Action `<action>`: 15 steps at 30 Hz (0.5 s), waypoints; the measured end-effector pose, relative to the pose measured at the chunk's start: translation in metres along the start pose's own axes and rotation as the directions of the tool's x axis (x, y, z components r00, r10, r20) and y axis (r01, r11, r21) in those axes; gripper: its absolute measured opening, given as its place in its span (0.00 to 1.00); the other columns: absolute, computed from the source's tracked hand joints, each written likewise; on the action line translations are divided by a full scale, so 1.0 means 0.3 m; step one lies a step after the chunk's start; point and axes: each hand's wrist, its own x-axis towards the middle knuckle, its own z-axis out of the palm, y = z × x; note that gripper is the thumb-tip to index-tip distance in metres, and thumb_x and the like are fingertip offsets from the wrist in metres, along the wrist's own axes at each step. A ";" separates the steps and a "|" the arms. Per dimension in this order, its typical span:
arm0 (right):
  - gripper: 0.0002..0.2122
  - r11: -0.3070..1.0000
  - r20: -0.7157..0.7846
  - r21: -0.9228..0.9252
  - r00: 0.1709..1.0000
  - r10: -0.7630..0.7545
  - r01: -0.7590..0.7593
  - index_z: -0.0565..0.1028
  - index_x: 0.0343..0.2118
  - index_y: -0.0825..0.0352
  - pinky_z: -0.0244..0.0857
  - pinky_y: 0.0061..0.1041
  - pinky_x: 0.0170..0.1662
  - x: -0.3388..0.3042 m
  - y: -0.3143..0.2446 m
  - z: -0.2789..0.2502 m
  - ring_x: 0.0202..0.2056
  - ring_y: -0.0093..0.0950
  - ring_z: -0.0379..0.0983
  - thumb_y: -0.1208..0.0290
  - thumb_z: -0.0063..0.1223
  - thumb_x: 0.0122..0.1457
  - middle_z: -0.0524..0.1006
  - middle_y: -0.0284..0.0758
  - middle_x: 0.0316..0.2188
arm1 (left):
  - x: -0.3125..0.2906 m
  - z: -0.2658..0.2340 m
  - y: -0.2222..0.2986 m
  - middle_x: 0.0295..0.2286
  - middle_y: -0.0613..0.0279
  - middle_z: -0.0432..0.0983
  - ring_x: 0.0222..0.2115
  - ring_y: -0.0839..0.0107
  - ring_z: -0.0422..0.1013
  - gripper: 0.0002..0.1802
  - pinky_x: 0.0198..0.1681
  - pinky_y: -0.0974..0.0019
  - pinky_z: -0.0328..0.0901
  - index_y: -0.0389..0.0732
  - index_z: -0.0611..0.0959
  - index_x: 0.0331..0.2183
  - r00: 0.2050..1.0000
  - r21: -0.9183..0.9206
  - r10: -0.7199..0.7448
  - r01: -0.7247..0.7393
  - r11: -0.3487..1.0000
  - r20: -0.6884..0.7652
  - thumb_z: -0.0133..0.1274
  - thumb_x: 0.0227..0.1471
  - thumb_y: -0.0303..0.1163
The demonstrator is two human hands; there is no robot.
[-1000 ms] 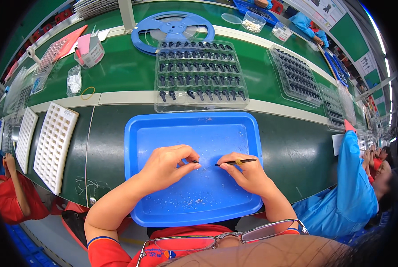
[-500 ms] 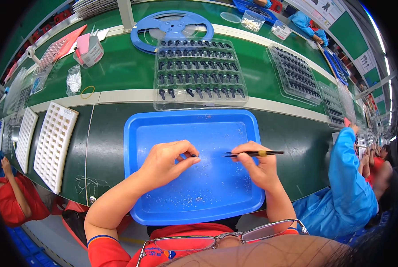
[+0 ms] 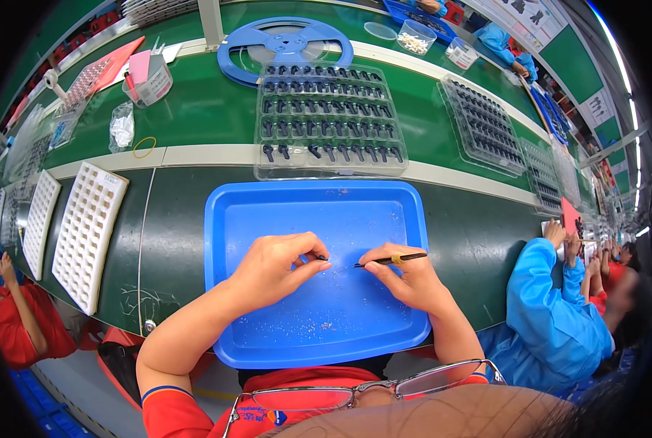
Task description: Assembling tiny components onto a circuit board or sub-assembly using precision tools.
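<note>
Small dark part [image 3: 323, 258]: here it is, pinched at the left fingertips, held over the blue tray [image 3: 215, 226], and mostly hidden by the fingers, so its exact shape can't be told.
Left hand [image 3: 269, 269]: grip closed on that part, thumb below, index finger curled above.
Right hand [image 3: 412, 281]: grip closed around a slim dark tool [image 3: 412, 257] with a yellow band, tweezers by the look of it; whether its tips are parted is too fine to tell.
Tool tip: pointing left towards the part, a clear gap between them, no contact!
Blue tray: under both hands on the dark green surface [image 3: 479, 237], pale specks [image 3: 307, 328] scattered over its floor.
Clear tray [image 3: 326, 174]: just beyond the blue one, rows of dark stemmed pieces [image 3: 344, 153] in its pockets, and there's a gap third from the left in the front row.
White block [image 3: 89, 237]: off to the left, well apart from the hands, with rows of hollows.
Step in hand: fine handwork on the one held part, I'd judge, with the tool poised between touches.
Next move: calls for a steady left pinch, the part's working face kept exposed, and a light, well-aimed tip.
</note>
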 end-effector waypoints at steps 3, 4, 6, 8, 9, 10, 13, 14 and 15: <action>0.04 1.000 0.026 -0.011 1.000 -0.010 0.010 0.78 0.34 0.66 0.69 0.27 0.35 0.003 0.000 0.003 0.31 0.34 0.77 0.75 0.56 0.56 0.79 0.37 0.30 | 0.000 0.001 -0.002 0.30 0.58 0.80 0.29 0.69 0.78 0.07 0.32 0.69 0.72 0.37 0.82 0.33 1.000 0.003 0.002 -0.002 1.000 0.001 0.60 0.48 0.25; 0.04 1.000 0.029 -0.006 0.999 -0.014 0.014 0.78 0.34 0.66 0.69 0.27 0.34 0.003 0.001 0.005 0.30 0.34 0.77 0.75 0.56 0.56 0.79 0.37 0.30 | 0.000 0.001 -0.003 0.30 0.58 0.80 0.29 0.69 0.78 0.07 0.32 0.69 0.72 0.37 0.82 0.33 1.000 0.008 0.003 -0.003 1.000 0.003 0.60 0.48 0.25; 0.04 1.000 0.033 -0.001 0.999 -0.019 0.019 0.78 0.34 0.66 0.69 0.27 0.34 0.002 0.003 0.006 0.30 0.34 0.77 0.75 0.56 0.56 0.79 0.37 0.29 | 0.000 0.002 -0.004 0.30 0.58 0.80 0.29 0.69 0.78 0.07 0.32 0.69 0.72 0.37 0.82 0.33 1.000 0.013 0.005 -0.005 1.000 0.004 0.60 0.48 0.25; 0.04 1.000 0.049 -0.002 0.999 -0.012 0.012 0.78 0.34 0.67 0.69 0.25 0.35 0.001 0.004 0.007 0.31 0.31 0.77 0.77 0.56 0.56 0.80 0.37 0.30 | 0.000 0.002 -0.004 0.29 0.58 0.80 0.29 0.69 0.78 0.07 0.32 0.69 0.72 0.37 0.82 0.32 1.000 0.009 0.008 -0.008 1.000 0.003 0.60 0.48 0.25; 0.04 1.000 0.057 -0.003 0.998 -0.008 0.008 0.78 0.34 0.68 0.69 0.24 0.36 0.001 0.004 0.007 0.31 0.30 0.77 0.78 0.56 0.56 0.80 0.37 0.30 | 0.000 0.002 -0.004 0.29 0.58 0.80 0.29 0.69 0.78 0.07 0.31 0.69 0.72 0.37 0.82 0.32 1.000 0.008 0.009 -0.009 1.000 0.003 0.60 0.48 0.25; 0.04 1.000 0.058 -0.003 0.998 -0.009 0.009 0.78 0.34 0.68 0.69 0.24 0.36 0.000 0.004 0.008 0.31 0.30 0.77 0.78 0.56 0.56 0.80 0.37 0.30 | 0.000 0.002 -0.003 0.29 0.58 0.80 0.29 0.69 0.78 0.07 0.31 0.69 0.72 0.37 0.82 0.32 1.000 0.008 0.009 -0.009 1.000 0.003 0.60 0.48 0.25; 0.04 1.000 0.071 -0.003 0.997 0.004 -0.004 0.78 0.34 0.68 0.69 0.24 0.37 -0.001 0.004 0.008 0.32 0.29 0.77 0.78 0.56 0.56 0.80 0.37 0.31 | -0.001 0.002 -0.003 0.29 0.58 0.80 0.29 0.69 0.78 0.07 0.31 0.69 0.72 0.37 0.82 0.32 1.000 0.024 0.021 -0.021 1.000 0.000 0.60 0.48 0.26; 0.04 1.000 0.072 -0.003 0.997 0.004 -0.003 0.78 0.34 0.68 0.69 0.24 0.37 -0.001 0.004 0.008 0.32 0.29 0.77 0.78 0.56 0.56 0.80 0.37 0.31 | -0.001 0.003 -0.003 0.29 0.58 0.80 0.29 0.69 0.78 0.07 0.31 0.69 0.72 0.37 0.82 0.32 1.000 0.023 0.020 -0.020 1.000 -0.001 0.60 0.48 0.26; 0.04 1.000 0.073 -0.001 0.997 0.003 -0.003 0.78 0.34 0.68 0.69 0.24 0.37 -0.002 0.004 0.009 0.32 0.29 0.77 0.78 0.56 0.56 0.80 0.36 0.31 | -0.001 0.003 -0.003 0.29 0.58 0.80 0.29 0.69 0.78 0.07 0.31 0.69 0.72 0.37 0.82 0.32 1.000 0.024 0.021 -0.021 0.999 -0.001 0.60 0.48 0.26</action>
